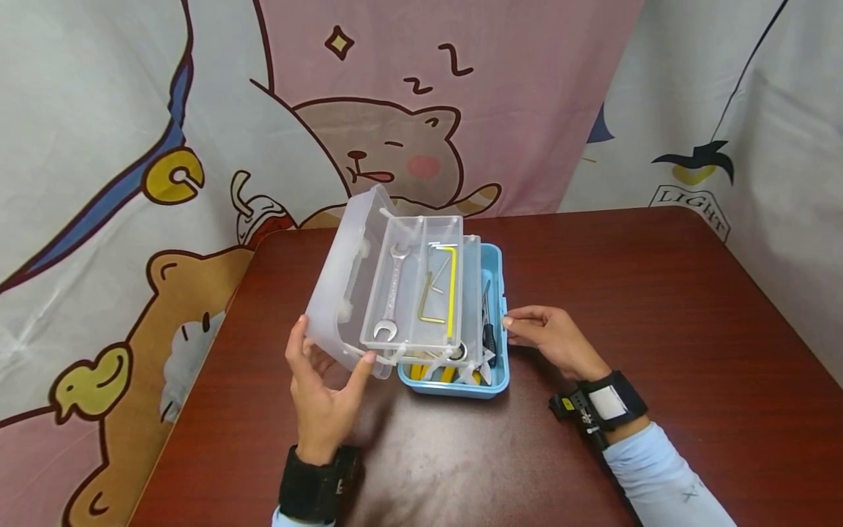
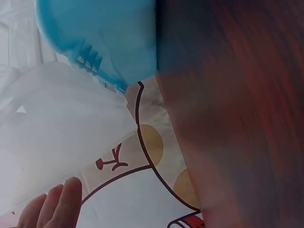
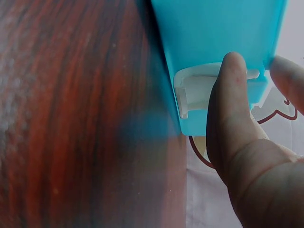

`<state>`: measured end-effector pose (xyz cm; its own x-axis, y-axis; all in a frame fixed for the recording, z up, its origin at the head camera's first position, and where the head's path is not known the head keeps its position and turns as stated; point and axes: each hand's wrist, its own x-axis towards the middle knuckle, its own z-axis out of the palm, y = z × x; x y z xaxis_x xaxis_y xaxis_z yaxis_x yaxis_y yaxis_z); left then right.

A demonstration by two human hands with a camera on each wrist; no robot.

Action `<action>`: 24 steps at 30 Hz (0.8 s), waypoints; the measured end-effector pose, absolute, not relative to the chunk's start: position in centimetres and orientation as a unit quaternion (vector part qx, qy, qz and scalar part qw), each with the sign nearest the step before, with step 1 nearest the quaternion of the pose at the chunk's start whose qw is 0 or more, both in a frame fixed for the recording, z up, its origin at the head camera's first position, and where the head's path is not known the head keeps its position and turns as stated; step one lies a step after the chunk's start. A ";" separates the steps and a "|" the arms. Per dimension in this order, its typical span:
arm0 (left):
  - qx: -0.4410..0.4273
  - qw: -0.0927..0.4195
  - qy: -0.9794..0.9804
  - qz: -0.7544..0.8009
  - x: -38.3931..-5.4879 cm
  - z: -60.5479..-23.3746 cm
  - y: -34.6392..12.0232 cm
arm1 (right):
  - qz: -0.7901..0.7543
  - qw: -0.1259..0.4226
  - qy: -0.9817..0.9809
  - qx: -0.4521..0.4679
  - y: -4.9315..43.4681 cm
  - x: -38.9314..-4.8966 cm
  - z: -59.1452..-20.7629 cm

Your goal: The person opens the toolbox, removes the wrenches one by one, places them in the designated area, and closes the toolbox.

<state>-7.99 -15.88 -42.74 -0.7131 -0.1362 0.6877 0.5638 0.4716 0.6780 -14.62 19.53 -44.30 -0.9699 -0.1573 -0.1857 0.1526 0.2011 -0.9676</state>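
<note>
The left hand (image 1: 323,399) grips the raised translucent lid (image 1: 332,293), while the right hand (image 1: 553,340) pinches the blue toolbox (image 1: 454,390) at its latch side. Between them (wrench (image 1: 393,293) and hex keys (image 1: 431,319) inside), a clear tray (image 1: 411,293) overhangs the toolbox, on the table (image 1: 658,293).

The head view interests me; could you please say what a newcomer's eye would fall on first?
Probably the blue toolbox in mid-picture on the brown table, its translucent lid tilted up at image left in the left hand. Then the yellow hex key in the clear tray. Behind, a large sleeping cartoon animal on the backdrop.
</note>
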 end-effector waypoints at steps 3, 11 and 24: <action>-0.120 0.347 -0.783 -0.502 -7.9 -42.7 -16.1 | -0.631 0.121 0.766 -0.002 19.5 -14.6 -44.4; -0.084 0.343 -0.781 -0.515 -8.1 -43.0 -16.6 | -0.631 0.118 0.767 0.000 19.5 -14.7 -44.4; 0.001 0.339 -0.755 -0.561 -8.0 -42.8 -17.8 | -0.629 0.122 0.768 0.001 19.6 -14.6 -44.3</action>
